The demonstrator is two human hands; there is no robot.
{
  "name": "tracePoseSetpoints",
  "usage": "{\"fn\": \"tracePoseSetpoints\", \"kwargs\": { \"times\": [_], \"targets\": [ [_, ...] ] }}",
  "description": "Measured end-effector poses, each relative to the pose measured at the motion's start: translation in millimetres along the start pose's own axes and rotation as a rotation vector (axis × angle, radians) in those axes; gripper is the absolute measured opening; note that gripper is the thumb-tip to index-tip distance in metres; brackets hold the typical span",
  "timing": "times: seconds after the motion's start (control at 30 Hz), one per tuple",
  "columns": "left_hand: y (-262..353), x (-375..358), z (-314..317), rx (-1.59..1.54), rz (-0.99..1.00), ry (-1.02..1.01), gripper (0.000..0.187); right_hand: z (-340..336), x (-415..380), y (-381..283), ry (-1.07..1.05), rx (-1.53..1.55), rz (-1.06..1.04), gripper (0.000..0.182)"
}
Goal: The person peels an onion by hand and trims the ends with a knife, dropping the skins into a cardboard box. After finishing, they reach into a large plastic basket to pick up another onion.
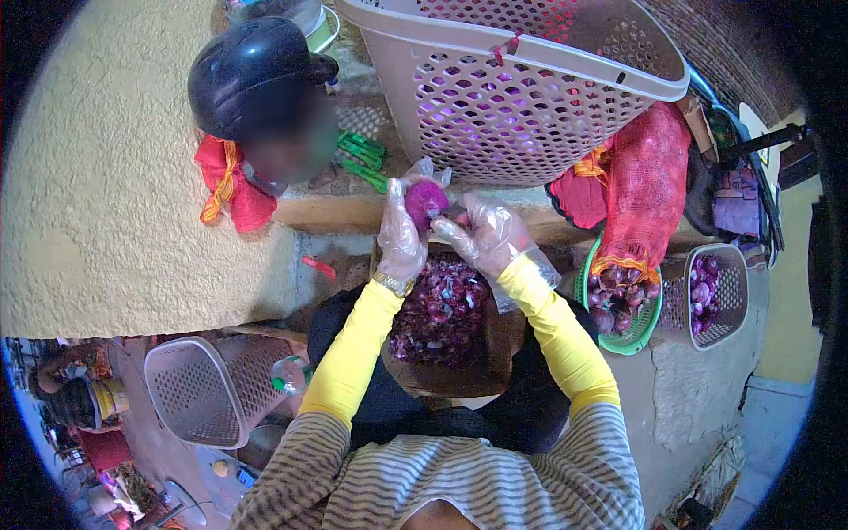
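My left hand (403, 231), in a clear plastic glove, has its fingers wrapped round a purple-red onion (428, 200). My right hand (491, 231), gloved the same way, is closed close against the onion's right side, thumb and fingertips together. I cannot tell what the right fingers grip. Below both hands, between my knees, a cardboard box (459, 382) holds a heap of purple onion skins (439, 311). Yellow sleeves cover both forearms, and a watch (394, 283) circles my left wrist.
A tall perforated basket (521, 115) stands ahead. At right, a red mesh sack (649, 177) spills onions into a green basket (652, 325), beside a grey basket (731, 300) of onions. At left are a dark helmet (252, 75), another grey basket (190, 393) and a bottle (291, 375).
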State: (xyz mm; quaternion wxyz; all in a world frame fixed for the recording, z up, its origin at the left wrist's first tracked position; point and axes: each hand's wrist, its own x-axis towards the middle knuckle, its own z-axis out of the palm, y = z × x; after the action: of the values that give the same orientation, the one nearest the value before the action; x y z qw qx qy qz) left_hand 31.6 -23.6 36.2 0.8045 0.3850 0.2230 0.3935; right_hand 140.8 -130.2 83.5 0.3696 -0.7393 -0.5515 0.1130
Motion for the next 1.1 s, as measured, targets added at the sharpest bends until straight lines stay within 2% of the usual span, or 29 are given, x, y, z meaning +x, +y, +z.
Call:
{"fn": "tracePoseSetpoints", "kwargs": {
  "times": [0.13, 0.23, 0.3, 0.33, 0.4, 0.5, 0.63, 0.7, 0.73, 0.77, 0.8, 0.83, 0.9, 0.93, 1.03, 1.07, 1.1],
  "targets": [
    [-2.7, 1.6, -0.7, -0.018, 0.001, 0.004, 0.056, 1.7, -0.5, 2.6, -0.024, -0.038, -0.007, 0.047],
    [-1.9, 1.3, -0.7, -0.005, 0.004, 0.002, 0.056, 3.2, -2.6, 2.9, 0.017, -0.014, -0.053, 0.041],
    [-2.5, 3.0, -3.6, -0.004, -0.018, 0.038, 0.057, 0.7, -3.6, 3.8, -0.134, -0.060, -0.060, 0.044],
    [-1.9, 3.7, -6.1, -0.004, -0.017, 0.039, 0.057, -0.4, -2.6, 2.6, -0.134, -0.059, -0.062, 0.044],
    [3.6, 3.5, -8.0, -0.072, -0.108, 0.014, 0.058, -3.9, -0.5, -1.6, -0.251, -0.106, -0.137, 0.048],
    [3.0, 4.3, -11.8, -0.022, -0.008, -0.025, 0.060, 2.5, -3.4, 8.5, -0.298, -0.150, -0.261, 0.053],
    [7.6, 2.4, -15.4, -0.019, -0.002, -0.017, 0.062, -3.3, -11.3, 8.8, -0.489, -0.210, -0.160, 0.056],
    [19.2, -5.6, -10.4, -0.048, -0.105, 0.072, 0.062, 9.4, -14.2, 23.3, -0.563, -0.248, -0.135, 0.053],
    [24.0, -7.7, -16.7, -0.168, -0.217, 0.109, 0.054, 18.7, -18.1, 31.8, -0.638, -0.345, -0.058, 0.049],
    [27.9, -11.8, -20.0, -0.169, -0.215, 0.106, 0.054, 18.3, -20.0, 27.9, -0.712, -0.442, 0.020, 0.044],
    [30.8, -16.7, -22.0, -0.306, -0.247, 0.071, 0.051, 12.9, -24.1, 17.6, -0.767, -0.470, 0.124, 0.036],
    [33.0, -19.6, -22.8, -0.441, -0.278, 0.033, 0.049, 14.2, -28.2, 18.9, -0.762, -0.471, 0.123, 0.036],
    [36.8, -21.9, -18.5, -0.552, -0.263, -0.025, 0.051, 30.6, -36.6, 32.2, -0.928, -0.470, 0.207, 0.035],
    [49.1, -26.7, -2.9, -0.419, -0.165, -0.075, 0.051, 49.7, -44.0, 52.0, -0.961, -0.447, 0.229, 0.036],
    [103.7, -37.1, 64.7, -0.080, 0.178, -0.271, 0.050, 54.6, -47.7, 50.2, -1.054, -0.393, 0.211, 0.038],
    [122.8, -34.5, 86.2, -0.056, 0.242, -0.346, 0.052, 58.6, -42.2, 48.9, -1.188, -0.409, 0.286, 0.040],
    [140.0, -27.4, 106.1, -0.033, 0.308, -0.421, 0.054, 56.7, -44.3, 46.8, -1.185, -0.409, 0.287, 0.040]
  ]
}}
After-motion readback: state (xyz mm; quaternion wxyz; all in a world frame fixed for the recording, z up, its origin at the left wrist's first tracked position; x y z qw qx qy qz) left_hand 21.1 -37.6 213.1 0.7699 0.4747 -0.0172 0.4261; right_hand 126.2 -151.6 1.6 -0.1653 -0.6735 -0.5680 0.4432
